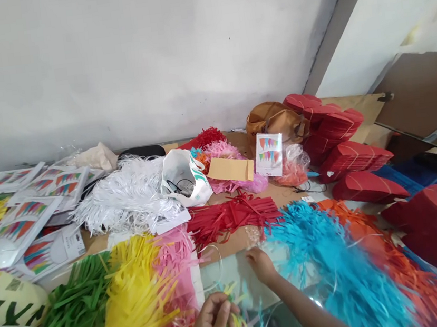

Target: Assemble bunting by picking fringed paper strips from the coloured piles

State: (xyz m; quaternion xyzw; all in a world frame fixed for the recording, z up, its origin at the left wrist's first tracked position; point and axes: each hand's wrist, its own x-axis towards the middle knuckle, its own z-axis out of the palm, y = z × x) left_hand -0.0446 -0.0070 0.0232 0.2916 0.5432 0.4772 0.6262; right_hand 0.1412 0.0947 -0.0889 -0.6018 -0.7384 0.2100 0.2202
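My left hand (216,320) is low in the centre, its fingers closed on yellow and green paper fringe (238,325). A thin white string (219,261) loops up from beside it. My right hand (260,264) is closed a little above and to the right; whatever it pinches is too small to make out. Blue fringe (325,256) lies right of it, with orange fringe (384,249) beyond. To the left are pink (176,259), yellow (140,300) and green fringe (76,303). Red fringe (233,217) lies above both hands.
White fringe (127,196), a white bag (186,175), a brown envelope (230,169) and a printed pack (269,154) stand or lie at the back. Several packs (19,225) are at left. Red paper stacks (356,162) and a brown bag (272,119) are at right.
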